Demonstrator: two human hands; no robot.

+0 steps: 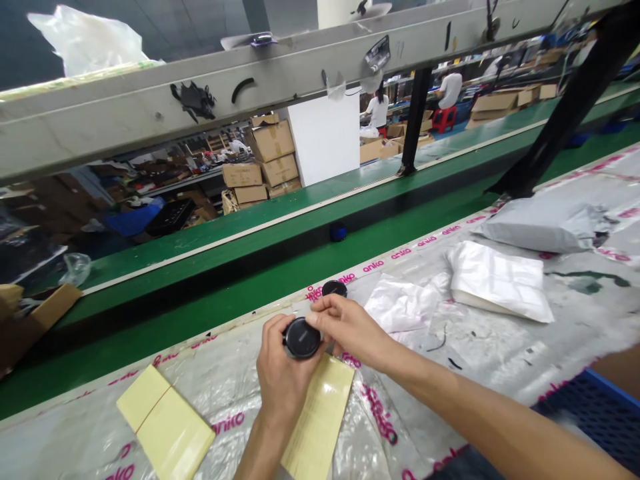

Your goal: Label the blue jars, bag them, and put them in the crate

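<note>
My left hand [283,363] is closed around a round black disc-shaped piece [303,338] with a flat, dark top. It holds the piece above the plastic-covered table. At the piece's upper right edge, my right hand [345,325] has thumb and forefinger pinched together; what lies between them is too small to make out. Just beyond the right fingers, a second round black piece [335,288] rests near the table's far edge. Below both hands lies a stack of yellow paper slips [323,417]. Further left is another yellow stack [167,423] with a band around it.
A green conveyor belt [270,270] runs behind the table, carrying a small dark blue round item [338,231]. White plastic bags [500,280] and a grey packet [543,225] lie on the right. A blue crate [590,413] stands at lower right. A metal beam [295,70] crosses above.
</note>
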